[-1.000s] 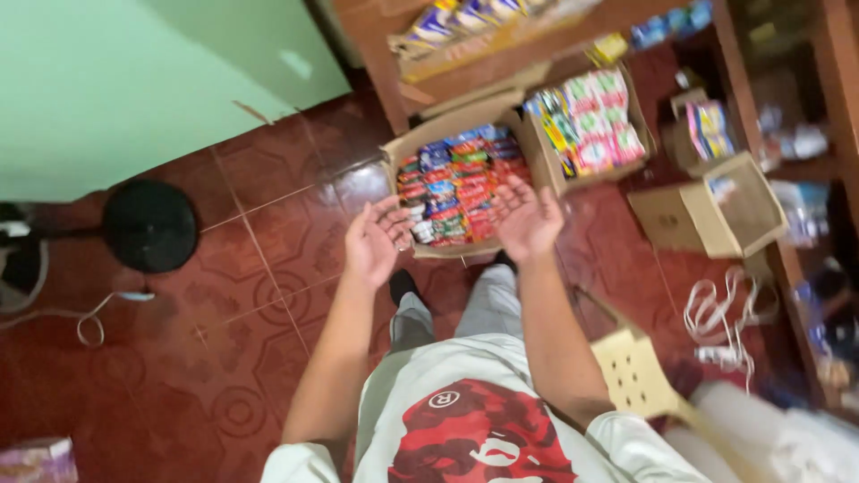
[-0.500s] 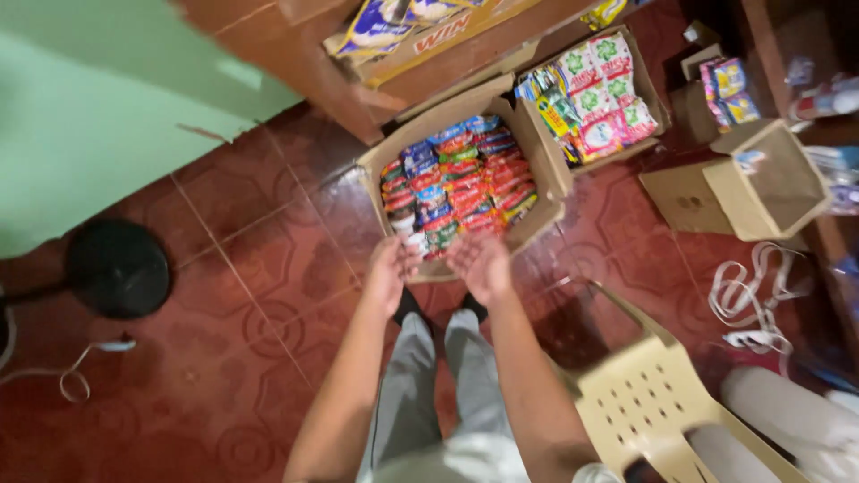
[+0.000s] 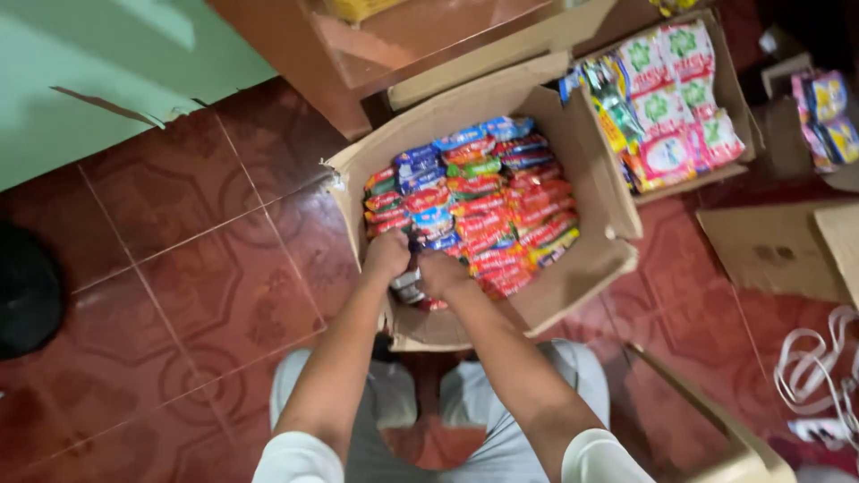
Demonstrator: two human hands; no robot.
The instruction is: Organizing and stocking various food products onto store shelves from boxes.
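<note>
An open cardboard box (image 3: 586, 268) sits on the red tiled floor in front of my knees, packed with rows of small red, blue and green sachets (image 3: 488, 201). My left hand (image 3: 386, 253) and my right hand (image 3: 440, 271) reach into its near left corner, side by side. Both are closed around sachets there; a pale packet (image 3: 408, 284) shows between them. My forearms run down to my grey trousers.
A second box (image 3: 738, 98) of green, white and pink packets stands to the right. More cardboard boxes (image 3: 787, 246) lie at the far right, with white cords (image 3: 819, 367). A wooden shelf unit (image 3: 358, 54) stands behind, a beige plastic chair (image 3: 716, 429) lower right, a dark round base (image 3: 27, 295) left.
The view has closed in on the box. My hands, open and apart above it a second ago, have come down together into the box's near corner and closed on sachets.
</note>
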